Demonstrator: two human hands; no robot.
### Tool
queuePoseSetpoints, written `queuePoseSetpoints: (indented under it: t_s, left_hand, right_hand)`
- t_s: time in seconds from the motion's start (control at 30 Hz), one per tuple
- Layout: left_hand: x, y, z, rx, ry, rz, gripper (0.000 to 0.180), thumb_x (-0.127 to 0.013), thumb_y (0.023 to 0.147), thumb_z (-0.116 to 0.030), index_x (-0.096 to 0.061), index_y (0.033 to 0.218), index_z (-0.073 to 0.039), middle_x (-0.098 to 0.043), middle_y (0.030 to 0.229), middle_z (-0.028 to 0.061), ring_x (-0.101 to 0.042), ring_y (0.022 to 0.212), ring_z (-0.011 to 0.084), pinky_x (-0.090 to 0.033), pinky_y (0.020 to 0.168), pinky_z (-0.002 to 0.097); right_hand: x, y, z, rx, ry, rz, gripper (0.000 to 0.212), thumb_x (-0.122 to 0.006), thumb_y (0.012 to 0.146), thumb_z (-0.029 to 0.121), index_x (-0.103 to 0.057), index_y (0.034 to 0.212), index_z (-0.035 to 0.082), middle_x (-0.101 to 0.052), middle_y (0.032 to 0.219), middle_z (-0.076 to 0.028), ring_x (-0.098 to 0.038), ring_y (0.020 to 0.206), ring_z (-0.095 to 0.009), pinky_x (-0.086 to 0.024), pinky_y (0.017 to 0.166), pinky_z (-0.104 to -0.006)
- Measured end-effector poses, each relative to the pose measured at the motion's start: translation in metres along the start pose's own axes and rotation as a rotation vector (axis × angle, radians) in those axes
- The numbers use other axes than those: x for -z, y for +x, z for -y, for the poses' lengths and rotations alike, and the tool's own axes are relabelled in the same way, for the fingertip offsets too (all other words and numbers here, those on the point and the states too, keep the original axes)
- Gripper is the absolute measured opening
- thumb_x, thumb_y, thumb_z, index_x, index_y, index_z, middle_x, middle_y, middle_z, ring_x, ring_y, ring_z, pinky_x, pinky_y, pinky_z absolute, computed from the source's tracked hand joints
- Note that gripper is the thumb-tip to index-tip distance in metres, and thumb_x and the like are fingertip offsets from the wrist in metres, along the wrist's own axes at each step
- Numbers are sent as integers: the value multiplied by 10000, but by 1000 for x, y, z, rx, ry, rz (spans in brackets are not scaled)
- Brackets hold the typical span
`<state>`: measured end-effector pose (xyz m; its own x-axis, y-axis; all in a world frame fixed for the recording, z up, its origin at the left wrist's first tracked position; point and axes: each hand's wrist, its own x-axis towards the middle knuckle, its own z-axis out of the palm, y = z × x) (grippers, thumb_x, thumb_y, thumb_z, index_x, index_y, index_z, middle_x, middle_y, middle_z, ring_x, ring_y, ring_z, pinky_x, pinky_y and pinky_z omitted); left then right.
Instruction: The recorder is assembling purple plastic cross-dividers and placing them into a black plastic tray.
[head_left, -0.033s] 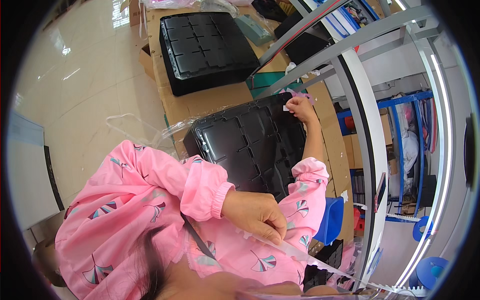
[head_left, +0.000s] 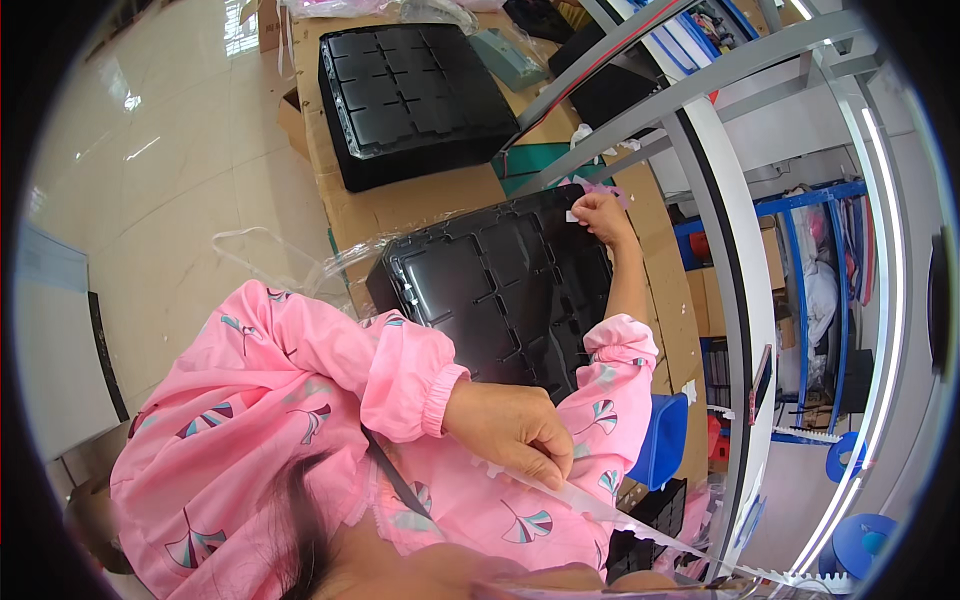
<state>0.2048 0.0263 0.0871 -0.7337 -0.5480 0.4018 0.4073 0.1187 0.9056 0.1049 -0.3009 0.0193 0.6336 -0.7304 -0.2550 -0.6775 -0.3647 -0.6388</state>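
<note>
My left hand (head_left: 512, 432) is closed, thumb against fingers, on a long translucent strip (head_left: 590, 505) with a jagged edge. The strip runs from these fingers toward the lower right, across the pink sleeve. Farther off, my right hand (head_left: 603, 217) pinches a small white piece (head_left: 571, 216) at the far right corner of a black plastic tray (head_left: 480, 275). This tray has a pattern of moulded rectangular panels, and clear film lies along its far left edge. I cannot tell whether the white piece is stuck to the tray.
A stack of similar black trays (head_left: 420, 95) stands beyond on the cardboard-covered table (head_left: 400, 215). At right are a blue bin (head_left: 660, 440), grey metal frame bars (head_left: 720, 85) and blue shelves (head_left: 790, 205). Blue tape rolls (head_left: 862, 545) hang lower right. Tiled floor (head_left: 170, 180) lies left.
</note>
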Motion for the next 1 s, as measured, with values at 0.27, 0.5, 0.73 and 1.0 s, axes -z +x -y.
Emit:
queuePoseSetpoints:
  t_s: [0.27,0.5,0.73,1.0]
  left_hand:
    - [3,5,6,32,-37,25,153,-552,830,-153,-608,797,-15,-575,606,29,-553,513,87,-420,457,227]
    - [4,6,9,-43,-13,25,186,-534,859,-198,-608,855,-27,-558,625,2,-514,514,60,-393,455,214]
    - [5,5,6,-56,-4,6,182,-534,859,-196,-609,860,-30,-559,624,2,-522,521,63,-391,452,216]
    - [5,5,12,-37,-4,8,174,-539,856,-189,-608,852,-30,-554,616,6,-506,509,68,-381,461,217]
  right_hand:
    - [5,0,-3,1,8,41,59,-596,769,113,-605,742,62,-535,623,36,-471,547,-43,-363,471,-178]
    - [3,0,2,-19,-80,31,61,-598,762,112,-605,743,54,-539,623,33,-473,545,-50,-373,477,-193]
    - [-1,2,0,-17,-97,-12,64,-594,760,105,-606,740,45,-548,627,22,-473,544,-60,-384,488,-210]
    - [-3,2,4,1,-166,-32,68,-590,759,87,-609,741,24,-559,636,7,-481,549,-75,-393,508,-219]
